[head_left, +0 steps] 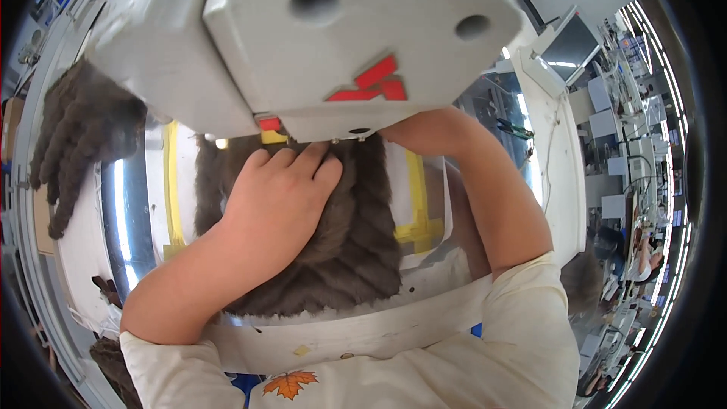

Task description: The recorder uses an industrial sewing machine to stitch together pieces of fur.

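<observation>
A piece of brown fluffy fur fabric (356, 250) lies on the shiny metal bed (136, 212) of a sewing machine. My left hand (276, 201) presses flat on the fur, fingers close together, fingertips pointing under the machine's white head (341, 38). My right forearm (492, 197) reaches in from the right; my right hand (424, 130) shows only as a wrist and knuckles at the fur's far edge, the fingers hidden under the machine head. Yellow tape marks (420, 204) lie on the bed around the fur.
More brown fur (76, 136) hangs over the bed's left side. A white table edge (341, 329) runs in front of me. A monitor (568, 49) stands at the upper right, with other workstations and a person (644, 254) far right.
</observation>
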Motion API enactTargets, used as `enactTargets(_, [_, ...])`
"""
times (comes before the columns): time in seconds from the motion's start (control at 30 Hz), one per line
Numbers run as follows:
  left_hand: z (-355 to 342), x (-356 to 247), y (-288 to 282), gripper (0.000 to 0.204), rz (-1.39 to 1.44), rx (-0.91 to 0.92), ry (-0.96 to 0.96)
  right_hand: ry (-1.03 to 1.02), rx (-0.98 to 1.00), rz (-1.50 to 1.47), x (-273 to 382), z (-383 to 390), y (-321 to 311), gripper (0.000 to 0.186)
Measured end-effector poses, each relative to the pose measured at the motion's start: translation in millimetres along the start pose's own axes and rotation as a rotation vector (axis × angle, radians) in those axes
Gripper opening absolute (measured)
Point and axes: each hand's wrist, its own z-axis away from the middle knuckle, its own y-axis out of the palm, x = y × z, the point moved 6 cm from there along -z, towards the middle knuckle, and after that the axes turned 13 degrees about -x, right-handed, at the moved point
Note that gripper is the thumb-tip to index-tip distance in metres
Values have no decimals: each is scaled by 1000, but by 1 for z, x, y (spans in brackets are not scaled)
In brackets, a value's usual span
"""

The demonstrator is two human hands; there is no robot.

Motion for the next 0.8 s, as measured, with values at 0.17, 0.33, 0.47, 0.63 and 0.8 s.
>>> enactTargets(0.17, [0,-1,0,39,-16,23,-40,-172,96,48,19,24,-7,46])
enactTargets(0.33, [-3,8,6,49,87,207,-146,-264,136,73,22,38,13,50])
enactTargets(0.47, [-7,5,3,49,86,261,-161,-314,109,111,25,46,17,50])
enactTargets(0.63, [-12,6,4,34,33,120,-88,-306,157,270,29,38,21,43])
enactTargets(0.8, [-13,4,3,34,65,116,-77,-274,186,375,34,44,25,31])
